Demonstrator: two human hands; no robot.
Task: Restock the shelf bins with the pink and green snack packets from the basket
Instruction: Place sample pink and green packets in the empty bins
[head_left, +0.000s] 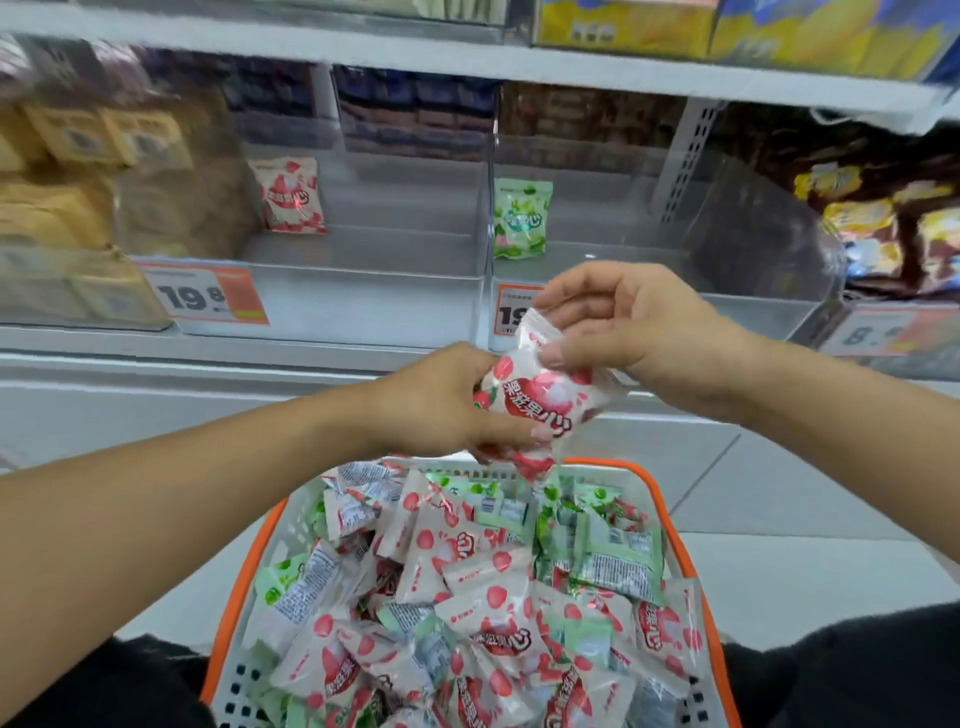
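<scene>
Pink snack packets, a small bunch of them, sit in the left hand, whose fingers curl round the stack from behind while the thumb presses along its lower edge. At two o'clock from that grip the right hand pinches the top of the front packet between thumb and forefinger, its other fingers loosely bent above. Both hands hover above the far rim of the orange-and-white basket, which lies at six o'clock and is heaped with pink and green packets mixed together. Beyond the hands, at eleven o'clock, the clear left bin holds a single pink packet leaning upright at its back left; at one o'clock the neighbouring right bin holds one green packet in the same pose. Orange price tags front both bins.

The step in hand looks like gathering and squaring a handful of pink packets before shelving. The next move calls for carrying the bunch up and left over the front wall of the left bin and setting it beside the lone pink one, keeping the slippery wrappers from fanning out.
</scene>
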